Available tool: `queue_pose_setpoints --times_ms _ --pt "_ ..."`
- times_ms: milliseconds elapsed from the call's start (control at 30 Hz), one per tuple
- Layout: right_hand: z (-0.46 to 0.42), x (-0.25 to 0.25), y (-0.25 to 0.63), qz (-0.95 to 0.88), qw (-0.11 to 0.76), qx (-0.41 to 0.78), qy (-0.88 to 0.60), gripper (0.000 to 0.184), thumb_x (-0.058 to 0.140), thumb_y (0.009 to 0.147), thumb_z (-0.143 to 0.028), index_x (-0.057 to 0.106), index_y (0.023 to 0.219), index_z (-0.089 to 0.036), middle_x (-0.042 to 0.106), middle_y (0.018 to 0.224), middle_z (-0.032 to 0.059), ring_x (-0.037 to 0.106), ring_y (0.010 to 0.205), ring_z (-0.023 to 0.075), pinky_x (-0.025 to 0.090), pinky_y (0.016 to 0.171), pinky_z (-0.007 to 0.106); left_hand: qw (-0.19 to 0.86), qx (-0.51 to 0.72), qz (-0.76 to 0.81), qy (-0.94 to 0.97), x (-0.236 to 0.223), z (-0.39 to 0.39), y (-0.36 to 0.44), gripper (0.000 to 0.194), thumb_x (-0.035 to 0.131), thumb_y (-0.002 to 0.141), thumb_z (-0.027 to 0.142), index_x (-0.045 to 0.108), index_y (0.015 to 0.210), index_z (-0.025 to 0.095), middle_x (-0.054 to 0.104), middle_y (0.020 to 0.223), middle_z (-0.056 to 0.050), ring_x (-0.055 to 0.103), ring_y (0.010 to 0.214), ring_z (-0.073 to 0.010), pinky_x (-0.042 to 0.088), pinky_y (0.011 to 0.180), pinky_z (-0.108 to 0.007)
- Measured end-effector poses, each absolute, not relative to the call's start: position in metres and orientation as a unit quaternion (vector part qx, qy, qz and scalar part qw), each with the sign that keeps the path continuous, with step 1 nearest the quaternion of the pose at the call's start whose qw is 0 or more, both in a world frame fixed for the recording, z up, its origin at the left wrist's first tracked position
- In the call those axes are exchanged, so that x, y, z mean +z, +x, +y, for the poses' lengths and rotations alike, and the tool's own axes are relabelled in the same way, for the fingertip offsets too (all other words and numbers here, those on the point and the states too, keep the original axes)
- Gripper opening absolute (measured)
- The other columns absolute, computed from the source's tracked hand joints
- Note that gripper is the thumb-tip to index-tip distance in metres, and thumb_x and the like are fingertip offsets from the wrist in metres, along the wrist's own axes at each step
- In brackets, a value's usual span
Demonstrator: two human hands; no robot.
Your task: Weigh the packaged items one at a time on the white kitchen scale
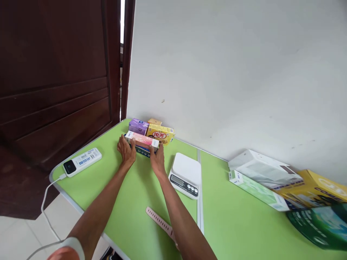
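A long pink-and-white box (pixel 142 140) lies at the table's far left part, gripped at both ends. My left hand (pixel 126 150) curls around its left end, and my right hand (pixel 157 156) has its fingers on the right end. Beneath and in front of it shows a dark blue box (pixel 142 151) with light lettering, mostly hidden. Right behind stand a purple box (pixel 138 126) and a yellow box (pixel 161 134) with red characters. An orange box (pixel 154 121) peeks out at the back against the wall.
Right of my hands sits a white kitchen scale (pixel 186 169). A pink watch strap (pixel 160 221) lies under my right forearm. A white device (pixel 82 161) with a cable is at left. A white box (pixel 264 168), green box (pixel 257 189), yellow box (pixel 317 187) and green package (pixel 317 225) lie right.
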State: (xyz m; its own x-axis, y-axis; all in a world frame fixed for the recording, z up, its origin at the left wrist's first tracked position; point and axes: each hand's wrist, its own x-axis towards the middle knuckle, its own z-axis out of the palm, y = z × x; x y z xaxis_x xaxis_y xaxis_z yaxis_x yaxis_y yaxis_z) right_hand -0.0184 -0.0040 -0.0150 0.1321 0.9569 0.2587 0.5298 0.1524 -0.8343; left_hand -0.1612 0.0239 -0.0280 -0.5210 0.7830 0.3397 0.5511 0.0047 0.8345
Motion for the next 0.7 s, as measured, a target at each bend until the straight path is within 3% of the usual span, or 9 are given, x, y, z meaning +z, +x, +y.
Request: queue_pose_setpoints --times_ms 200,367,533,700 --pt "-0.01 -0.006 -0.031 -0.552 0.464 0.28 -0.634 0.105 0.035 0.099 -0.076 0.021 0.164 0.004 0.022 0.174 0.0259 0.02 0.163 0.0369 0.016 0.132 0.051 0.08 0.54 0.688 0.478 -0.029 0.021 -0.152 0.068 0.036 0.104 0.058 0.044 0.152 0.009 0.05 0.158 -0.029 0.041 0.154 -0.0363 0.025 0.128 -0.057" --pt "-0.041 0.026 -0.008 -0.539 0.523 0.257 -0.608 0.099 0.044 0.097 -0.077 0.023 0.168 -0.012 0.026 0.175 0.0168 0.023 0.163 0.0309 0.018 0.132 0.05 0.056 0.575 0.618 0.533 -0.015 0.0 -0.141 0.071 0.031 0.105 0.062 0.043 0.153 0.011 0.053 0.156 -0.026 0.045 0.15 -0.0346 0.028 0.127 -0.053" --pt "-0.086 0.039 0.061 -0.472 0.553 0.198 -0.658 0.107 0.047 0.091 -0.082 0.024 0.168 -0.012 0.028 0.175 0.0163 0.024 0.163 0.0321 0.017 0.133 0.049 0.122 0.55 0.513 0.648 -0.018 -0.036 -0.091 0.072 0.032 0.105 0.062 0.038 0.158 0.014 0.049 0.161 -0.023 0.043 0.153 -0.0326 0.031 0.127 -0.051" --pt "-0.125 0.015 0.127 -0.39 0.554 0.191 -0.711 0.105 0.053 0.089 -0.082 0.031 0.167 -0.016 0.031 0.174 0.014 0.028 0.161 0.0353 0.022 0.132 0.05 0.203 0.451 0.467 0.733 -0.035 -0.058 -0.047 0.071 0.036 0.104 0.058 0.037 0.16 0.014 0.047 0.164 -0.021 0.038 0.157 -0.0321 0.028 0.13 -0.054"
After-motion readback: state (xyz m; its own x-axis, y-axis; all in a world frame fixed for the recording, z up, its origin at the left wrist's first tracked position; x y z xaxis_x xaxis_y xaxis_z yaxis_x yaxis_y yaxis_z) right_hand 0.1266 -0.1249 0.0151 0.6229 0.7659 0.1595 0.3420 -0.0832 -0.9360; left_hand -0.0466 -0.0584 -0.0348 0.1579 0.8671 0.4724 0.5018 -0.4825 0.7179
